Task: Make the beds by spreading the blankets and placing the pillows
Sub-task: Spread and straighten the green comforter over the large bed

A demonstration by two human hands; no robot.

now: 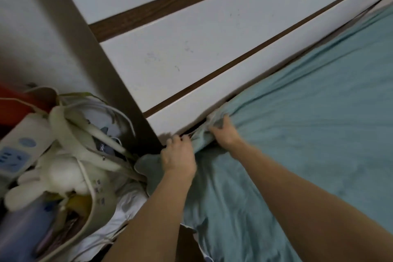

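A teal blanket (308,134) covers the bed and hangs over its near side. Its corner is bunched at the white headboard (191,49). My left hand (178,155) grips the blanket's corner at the bed's edge, close to the headboard's base. My right hand (225,134) grips a fold of the same blanket right where it meets the headboard, fingers dug into the cloth. Both arms reach forward from the lower part of the view. No pillow is in view.
Left of the bed stands a cluttered spot with a white plush toy (61,176), a white power strip (19,151), cables and a pale fan-like device (100,195). A dark wooden post (89,59) rises beside the headboard. White cloth (121,210) lies below the clutter.
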